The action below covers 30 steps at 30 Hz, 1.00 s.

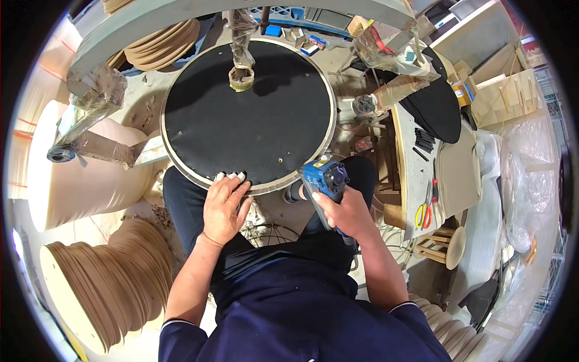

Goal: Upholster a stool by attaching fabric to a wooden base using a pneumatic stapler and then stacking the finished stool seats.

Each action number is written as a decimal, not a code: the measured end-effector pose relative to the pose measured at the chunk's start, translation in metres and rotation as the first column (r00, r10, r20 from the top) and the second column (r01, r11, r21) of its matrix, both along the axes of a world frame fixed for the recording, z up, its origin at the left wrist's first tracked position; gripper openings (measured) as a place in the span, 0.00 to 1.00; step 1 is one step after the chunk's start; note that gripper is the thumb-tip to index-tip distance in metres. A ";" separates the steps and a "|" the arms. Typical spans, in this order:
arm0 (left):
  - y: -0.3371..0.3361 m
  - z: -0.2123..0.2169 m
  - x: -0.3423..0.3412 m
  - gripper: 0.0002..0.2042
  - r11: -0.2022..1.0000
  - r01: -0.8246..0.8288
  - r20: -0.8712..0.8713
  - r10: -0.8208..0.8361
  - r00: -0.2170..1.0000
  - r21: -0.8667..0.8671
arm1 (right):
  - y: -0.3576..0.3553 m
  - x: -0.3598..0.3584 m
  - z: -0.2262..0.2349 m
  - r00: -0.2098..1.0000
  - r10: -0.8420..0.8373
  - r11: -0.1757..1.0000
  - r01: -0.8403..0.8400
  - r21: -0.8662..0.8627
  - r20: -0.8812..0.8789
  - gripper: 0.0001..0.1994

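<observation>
A large round board covered in black fabric, with a pale rim, lies tilted before my knees. My left hand rests on its near edge, fingertips in white covers pressing the fabric and thumb apart. My right hand is wrapped around the handle of a blue staple gun. The gun's head is close to the board's near right rim; whether its nose touches cannot be made out. A plastic-wrapped post comes down over the upper part of the board.
Stacks of round wooden boards stand at lower left and far left, with a cream foam roll between. Scissors and black strips lie on the right-hand bench. Beside it stands a round-topped wooden stool.
</observation>
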<state>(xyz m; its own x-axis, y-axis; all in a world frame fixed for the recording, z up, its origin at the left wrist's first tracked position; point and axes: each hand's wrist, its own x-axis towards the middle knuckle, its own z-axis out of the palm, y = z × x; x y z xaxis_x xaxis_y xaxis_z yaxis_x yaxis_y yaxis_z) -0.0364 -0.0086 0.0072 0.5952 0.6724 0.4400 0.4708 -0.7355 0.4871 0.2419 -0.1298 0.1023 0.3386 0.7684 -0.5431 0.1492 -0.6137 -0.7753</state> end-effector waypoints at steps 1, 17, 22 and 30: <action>-0.001 -0.001 0.000 0.21 1.000 -0.009 0.000 0.009 1.000 0.004 | 0.002 -0.002 0.000 0.999 0.014 1.000 -0.014 0.019 0.031 0.17; -0.017 0.001 0.010 0.25 0.996 0.081 -0.131 -0.085 0.988 -0.034 | -0.077 0.083 0.020 0.872 -0.418 0.902 0.367 0.226 0.254 0.23; -0.017 0.006 0.012 0.20 0.997 0.065 -0.118 -0.071 0.990 -0.052 | -0.125 0.144 -0.055 0.771 -0.454 0.891 0.398 0.218 0.446 0.24; -0.015 0.012 0.022 0.17 0.995 0.100 -0.023 -0.100 0.995 0.018 | -0.168 0.237 -0.116 0.486 -0.323 0.892 0.442 0.091 0.812 0.31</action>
<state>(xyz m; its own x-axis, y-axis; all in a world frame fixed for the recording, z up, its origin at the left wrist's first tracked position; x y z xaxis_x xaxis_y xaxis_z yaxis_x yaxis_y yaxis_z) -0.0148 -0.0238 0.0196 0.6689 0.6003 0.4383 0.4049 -0.7888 0.4625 0.4785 -0.2976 -0.0137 0.9137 0.4051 0.0318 0.3857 -0.8400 -0.3815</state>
